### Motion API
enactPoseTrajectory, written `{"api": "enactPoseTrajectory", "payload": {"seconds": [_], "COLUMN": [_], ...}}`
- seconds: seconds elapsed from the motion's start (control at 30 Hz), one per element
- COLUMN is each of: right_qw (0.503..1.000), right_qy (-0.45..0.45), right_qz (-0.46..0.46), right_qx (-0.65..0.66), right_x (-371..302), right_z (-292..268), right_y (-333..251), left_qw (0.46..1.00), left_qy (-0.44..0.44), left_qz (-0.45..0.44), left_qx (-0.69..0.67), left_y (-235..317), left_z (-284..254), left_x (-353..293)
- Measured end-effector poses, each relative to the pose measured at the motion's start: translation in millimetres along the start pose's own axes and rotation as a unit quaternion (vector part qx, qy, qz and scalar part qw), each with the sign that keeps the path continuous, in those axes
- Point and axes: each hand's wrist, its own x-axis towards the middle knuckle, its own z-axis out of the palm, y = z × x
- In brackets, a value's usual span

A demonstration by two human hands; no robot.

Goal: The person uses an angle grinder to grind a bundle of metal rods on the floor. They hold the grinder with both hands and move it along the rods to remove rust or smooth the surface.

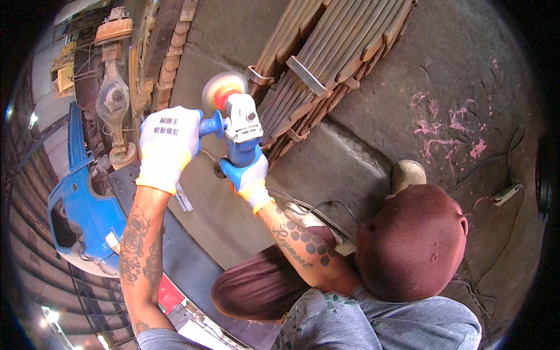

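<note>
An angle grinder (pixel 241 119) with a white-grey head and a blue body is held up in front of me. My left hand (pixel 166 146), in a white glove with blue on the fingers, is closed round its blue side handle (pixel 213 125). My right hand (pixel 249 177), gloved alike, wraps the blue body from below. At the far end of the tool, the round disc (pixel 225 91) is smeared orange and pale, as if spinning. Just right of the grinder lies a stack of rusty leaf springs (pixel 335 49) with metal clamps; whether the disc touches it I cannot tell.
More rusty leaf springs (pixel 169 70) and an axle housing (pixel 114 99) stand at the far left, near a blue vehicle cab (pixel 96 213). A power strip (pixel 507 194) and cables lie on the stained floor at right. My maroon-clad knees are bent close by.
</note>
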Motion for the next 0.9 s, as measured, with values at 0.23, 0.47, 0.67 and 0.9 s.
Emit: {"api": "enactPoseTrajectory", "payload": {"seconds": [0.23,0.47,0.67,0.9], "right_qw": [1.0,1.0,1.0,0.995], "right_qy": [0.013,0.01,0.009,0.018], "right_qz": [0.014,0.014,0.013,0.057], "right_qx": [0.003,0.014,0.001,-0.085], "right_x": [0.8,0.2,-3.4,-22.8], "right_z": [1.2,4.5,0.7,3.7], "right_y": [-1.1,-2.6,-4.5,8.1], "left_qw": [0.999,0.999,0.999,1.0], "left_qy": [-0.028,0.025,0.025,-0.015], "left_qz": [0.004,0.022,0.019,0.017], "left_qx": [0.015,0.008,-0.007,-0.02], "left_y": [-0.1,-7.7,-11.3,-14.9], "left_z": [-4.4,7.6,17.2,40.4], "left_x": [5.6,5.1,-2.3,-16.7]}}
